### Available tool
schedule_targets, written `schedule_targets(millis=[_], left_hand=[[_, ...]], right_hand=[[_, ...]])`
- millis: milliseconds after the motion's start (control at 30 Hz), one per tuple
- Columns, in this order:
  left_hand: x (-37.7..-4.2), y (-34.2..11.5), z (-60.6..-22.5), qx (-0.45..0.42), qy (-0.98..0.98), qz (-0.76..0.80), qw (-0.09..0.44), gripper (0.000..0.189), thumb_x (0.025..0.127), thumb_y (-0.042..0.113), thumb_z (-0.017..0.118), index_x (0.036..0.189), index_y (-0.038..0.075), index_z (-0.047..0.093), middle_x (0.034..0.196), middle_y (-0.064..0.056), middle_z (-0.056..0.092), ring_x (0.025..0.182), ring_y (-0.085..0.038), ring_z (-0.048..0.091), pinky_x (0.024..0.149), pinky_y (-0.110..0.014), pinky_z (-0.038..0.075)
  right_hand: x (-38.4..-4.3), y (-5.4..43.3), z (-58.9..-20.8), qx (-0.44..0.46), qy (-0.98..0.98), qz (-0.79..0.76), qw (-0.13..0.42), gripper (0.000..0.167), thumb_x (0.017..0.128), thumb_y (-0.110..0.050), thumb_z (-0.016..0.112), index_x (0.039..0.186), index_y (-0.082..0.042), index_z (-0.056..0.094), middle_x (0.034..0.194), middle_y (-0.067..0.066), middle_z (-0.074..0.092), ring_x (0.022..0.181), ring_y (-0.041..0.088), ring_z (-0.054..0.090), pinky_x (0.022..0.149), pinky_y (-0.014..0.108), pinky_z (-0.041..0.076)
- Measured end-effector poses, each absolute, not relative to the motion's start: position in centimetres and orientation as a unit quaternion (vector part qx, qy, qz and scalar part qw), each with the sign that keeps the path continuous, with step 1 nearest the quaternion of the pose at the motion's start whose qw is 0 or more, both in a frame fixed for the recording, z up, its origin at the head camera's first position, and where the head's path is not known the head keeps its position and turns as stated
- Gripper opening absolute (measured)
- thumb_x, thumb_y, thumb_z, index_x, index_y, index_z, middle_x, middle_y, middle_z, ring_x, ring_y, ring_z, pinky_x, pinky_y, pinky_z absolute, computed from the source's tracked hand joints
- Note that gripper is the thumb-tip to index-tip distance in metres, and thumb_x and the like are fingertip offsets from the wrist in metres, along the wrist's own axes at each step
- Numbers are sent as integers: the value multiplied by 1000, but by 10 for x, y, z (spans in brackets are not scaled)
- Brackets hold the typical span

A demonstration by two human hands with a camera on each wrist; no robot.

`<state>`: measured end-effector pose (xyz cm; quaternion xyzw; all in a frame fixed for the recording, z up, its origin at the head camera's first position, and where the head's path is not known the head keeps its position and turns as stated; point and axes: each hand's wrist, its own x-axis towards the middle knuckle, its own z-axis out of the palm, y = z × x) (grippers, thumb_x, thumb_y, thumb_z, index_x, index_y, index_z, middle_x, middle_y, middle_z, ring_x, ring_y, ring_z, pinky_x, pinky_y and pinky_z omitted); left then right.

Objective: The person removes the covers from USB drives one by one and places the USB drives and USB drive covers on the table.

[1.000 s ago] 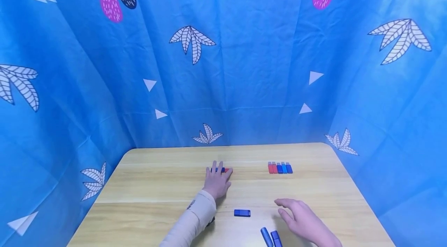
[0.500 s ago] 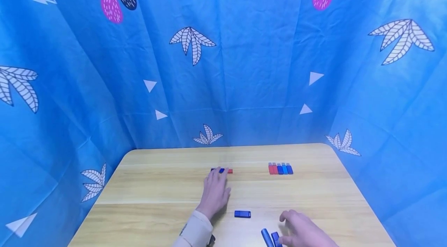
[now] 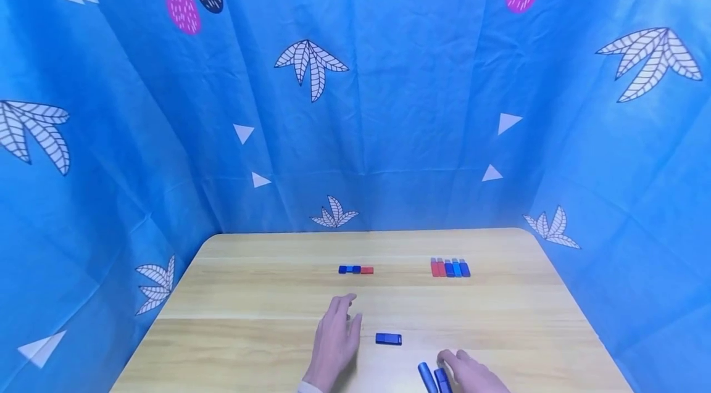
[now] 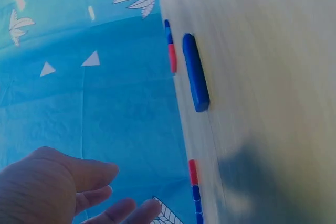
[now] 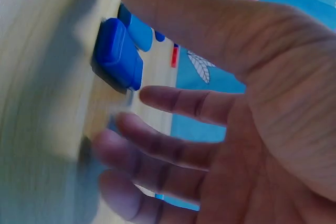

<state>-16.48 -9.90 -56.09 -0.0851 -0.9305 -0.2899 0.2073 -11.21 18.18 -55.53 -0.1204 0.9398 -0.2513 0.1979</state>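
My left hand (image 3: 334, 340) hovers over the table with its fingers loosely extended and holds nothing. Just right of it lies a single dark blue USB flash drive (image 3: 388, 339), also visible as the long blue drive (image 4: 196, 72) in the left wrist view. At the front, my right hand (image 3: 472, 374) is beside a dark blue flash drive (image 3: 442, 380). In the right wrist view, its thumb and fingers are spread near that drive (image 5: 115, 56), with a gap to the fingertips. A lighter blue flash drive (image 3: 427, 377) lies alongside it, slightly slanted.
Toward the back of the wooden table (image 3: 250, 294) lies a short blue-and-red group of drives (image 3: 366, 270). Farther right, several red and blue flash drives (image 3: 449, 268) stand side by side in a row. A patterned blue curtain (image 3: 389, 134) surrounds the table's back and sides.
My left hand has drawn back from the blue-and-red group toward me, uncovering it. My right hand has come down and closer to the two front drives. The drives lie as before.
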Motion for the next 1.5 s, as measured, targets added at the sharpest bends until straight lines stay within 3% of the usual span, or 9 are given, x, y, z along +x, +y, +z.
schedule_targets(millis=[200, 400, 467, 567, 667, 800, 933, 1233, 1500], left_hand=[[-152, -98, -563, -86, -916, -338, 199, 35, 91, 10, 72, 124, 7, 64, 109, -10, 70, 81, -10, 66, 69, -21, 57], [-144, -100, -567, -84, -915, -354, 177, 33, 91, 8, 71, 123, 5, 64, 107, -10, 71, 80, -8, 65, 69, -21, 56], [-143, -100, -568, -79, -916, -358, 164, 33, 91, 8, 70, 124, 6, 64, 108, -10, 71, 81, -7, 65, 70, -21, 56], [-142, -101, -569, -75, -916, -365, 149, 33, 92, 9, 70, 124, 6, 63, 109, -10, 71, 81, -6, 64, 70, -20, 55], [-142, -101, -570, -77, -914, -374, 140, 32, 93, 9, 69, 124, 6, 63, 109, -9, 71, 81, -3, 62, 69, -18, 54], [-141, -101, -569, -77, -910, -382, 138, 32, 93, 10, 69, 124, 6, 64, 109, -8, 71, 81, -1, 62, 69, -17, 53], [-141, -101, -567, -75, -911, -382, 134, 31, 94, 9, 68, 124, 7, 64, 109, -8, 71, 82, -2, 62, 69, -17, 53], [-146, -98, -562, -103, -906, -371, 173, 30, 92, 7, 69, 122, 6, 65, 107, -8, 71, 84, -7, 66, 71, -20, 57], [-148, -93, -552, -129, -896, -369, 211, 28, 92, 7, 70, 120, 8, 66, 104, -6, 72, 82, -6, 66, 71, -21, 57]], right_hand=[[-110, 180, -558, -135, 944, -256, 160, 81, 65, -69, 83, 123, -16, 65, 92, 0, 54, 66, 13, 48, 54, 26, 38], [-118, 178, -560, -130, 920, -310, 203, 39, 83, -28, 82, 113, -8, 67, 83, 1, 57, 71, 16, 52, 59, 27, 42], [-120, 179, -561, -125, 915, -326, 204, 30, 84, -16, 80, 108, -6, 67, 82, 2, 58, 71, 17, 53, 60, 29, 44], [-118, 181, -563, -127, 916, -335, 180, 21, 80, -11, 80, 95, -4, 66, 78, 1, 61, 69, 15, 54, 59, 29, 45], [-116, 184, -566, -132, 916, -347, 153, 16, 79, -9, 80, 83, -5, 64, 70, -1, 61, 63, 13, 54, 55, 27, 44], [-116, 188, -567, -134, 916, -353, 136, 18, 82, -11, 79, 76, -8, 62, 63, -3, 58, 57, 9, 51, 50, 23, 41], [-119, 188, -559, -107, 913, -373, 127, 19, 88, -18, 76, 78, -11, 62, 65, -4, 57, 57, 7, 50, 50, 21, 40], [-141, 176, -516, -102, 905, -411, -43, 25, 96, -28, 70, 74, -17, 62, 59, -12, 54, 51, -3, 45, 48, 18, 42], [-153, 172, -484, -153, 877, -454, -46, 19, 102, -24, 61, 87, -13, 66, 66, -9, 59, 53, -2, 52, 46, 21, 47]])
